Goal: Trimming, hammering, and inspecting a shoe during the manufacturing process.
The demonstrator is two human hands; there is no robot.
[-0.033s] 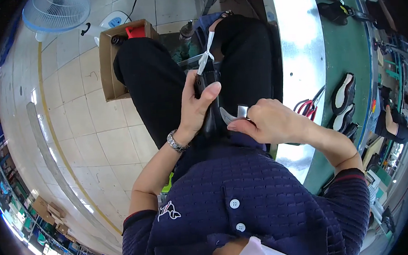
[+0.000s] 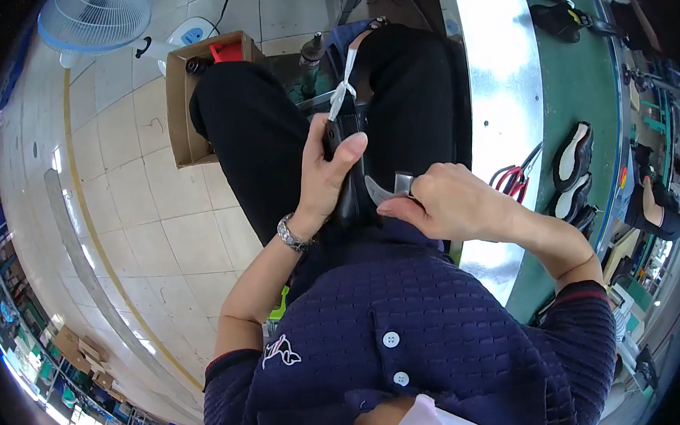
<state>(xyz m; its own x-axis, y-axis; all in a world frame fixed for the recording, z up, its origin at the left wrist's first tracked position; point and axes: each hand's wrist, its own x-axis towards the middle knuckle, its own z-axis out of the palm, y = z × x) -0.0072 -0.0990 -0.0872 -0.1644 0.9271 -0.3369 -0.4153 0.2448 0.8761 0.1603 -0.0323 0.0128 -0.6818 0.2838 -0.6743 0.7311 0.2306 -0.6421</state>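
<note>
Black workpiece (image 2: 350, 204) is gripped by left hand (image 2: 325, 178), curved tool (image 2: 381, 193) by right hand (image 2: 456, 203); green counter (image 2: 573, 81) carries shoes (image 2: 573, 158), tiled floor (image 2: 162, 231) a fan (image 2: 95, 21)

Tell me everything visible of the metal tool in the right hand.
The metal tool is silver-grey, with a curved, tapering prong and a squarish block. The right hand grips it; any handle is hidden within. The prong's tip points up and left, close to the glossy black item; whether they touch is unclear.
</note>
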